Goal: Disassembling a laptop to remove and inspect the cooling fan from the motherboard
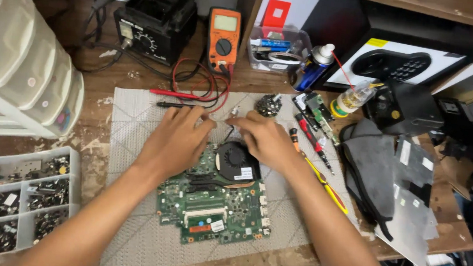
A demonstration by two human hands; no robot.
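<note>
— Where's the board?
— Green circuit board (214, 204) flat on the grey mat (134, 142) mid-counter, black fan (237, 160) at its far end.
— Left hand (175, 139)?
— Resting over the board's far left corner, fingers curled; grip hidden, cannot tell.
— Right hand (267, 141)?
— Just beyond the fan, fingertips pinched together near the left's; held item too small to tell. Red screwdriver (310, 141) just beside.
</note>
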